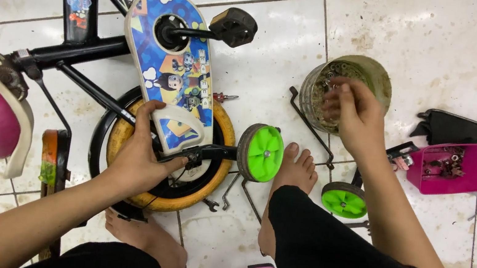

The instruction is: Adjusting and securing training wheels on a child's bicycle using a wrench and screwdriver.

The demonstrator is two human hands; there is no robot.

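**Hands on kids' bike wheel and parts tin**

Head view: left hand [138,160] grips the yellow rear wheel [216,168] by the chain guard [177,63]. Right hand [356,116], fingers loosely curled, reaches into the round tin [383,79] of small hardware, floor's upper right.

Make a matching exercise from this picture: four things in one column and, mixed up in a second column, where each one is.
Things
1. left hand
2. right hand
3. pink tray
4. loose green wheel

Places
A. on the tiles at the right, holding small metal parts
B. on the rear wheel of the small bike, by the chain guard
C. over the round tin of nuts and bolts
D. on the floor next to the right foot

Pairs: 1-B, 2-C, 3-A, 4-D
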